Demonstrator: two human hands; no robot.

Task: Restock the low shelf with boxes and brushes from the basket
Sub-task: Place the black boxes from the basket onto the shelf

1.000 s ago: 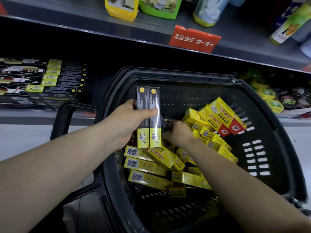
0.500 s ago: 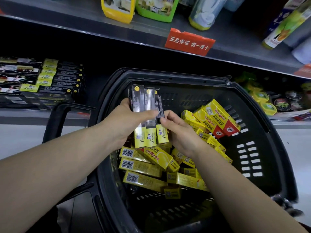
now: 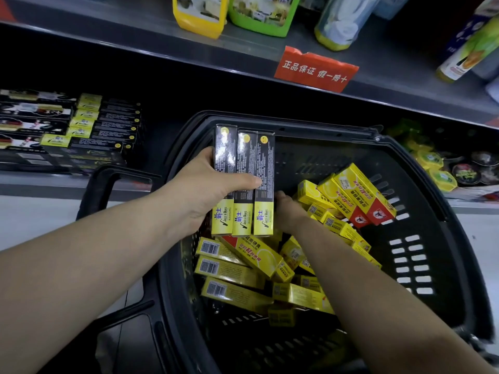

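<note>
Right grip (image 3: 288, 211) fingers were hidden behind the three black-yellow boxes (image 3: 244, 179); couldn't tell if they held anything. Left grip (image 3: 199, 195) showed only its thumb across the box fronts, fingers out of sight behind. Bottles (image 3: 199, 14) on the upper shelf were cut off by the top edge. Basket (image 3: 445, 252) near rim ran off the bottom edge. Round tins (image 3: 464, 174) at right were too dark to identify.

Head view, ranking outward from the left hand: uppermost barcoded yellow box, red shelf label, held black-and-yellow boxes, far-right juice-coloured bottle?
1. Black-and-yellow boxes: gripped by the left hand.
2. Barcoded yellow box: just below.
3. Red shelf label: upper right.
4. Bottle: far top right.
</note>
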